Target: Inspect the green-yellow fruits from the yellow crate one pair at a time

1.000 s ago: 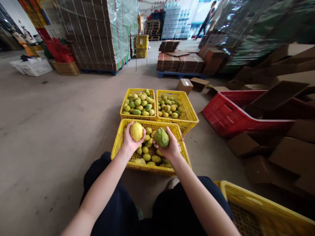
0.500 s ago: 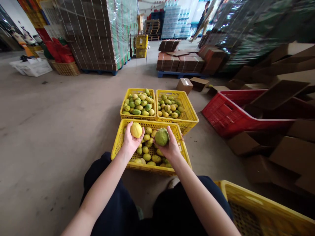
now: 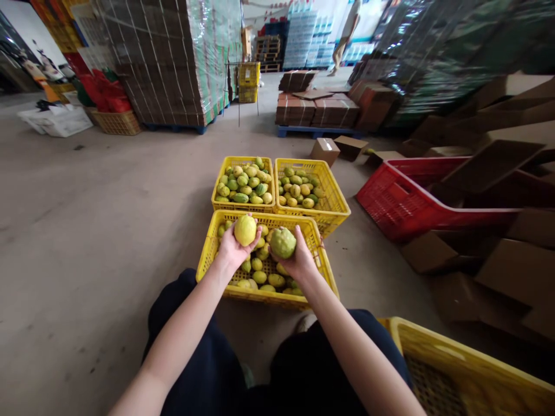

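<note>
My left hand (image 3: 233, 252) is closed around a smooth, round yellow fruit (image 3: 245, 230), with the fingers behind and under it. In my right hand (image 3: 302, 263) sits a knobbly green fruit (image 3: 283, 242), gripped between thumb and fingers. Both are held above a yellow plastic crate (image 3: 264, 296) in front of my knees. Several yellow-green fruits (image 3: 275, 280) lie in that crate, partly covered by my hands. The exact kind of fruit cannot be told.
Behind stand two more yellow crates, the left one (image 3: 215, 199) fuller than the right one (image 3: 336, 188). A red crate (image 3: 377, 202) and cardboard boxes (image 3: 498, 266) lie to the right. Another yellow crate (image 3: 451, 346) is at my lower right. A person (image 3: 347, 34) walks far back.
My left hand has shifted slightly right and turned the yellow fruit. The green fruit is rotated a little in my right hand. The person in the background has moved.
</note>
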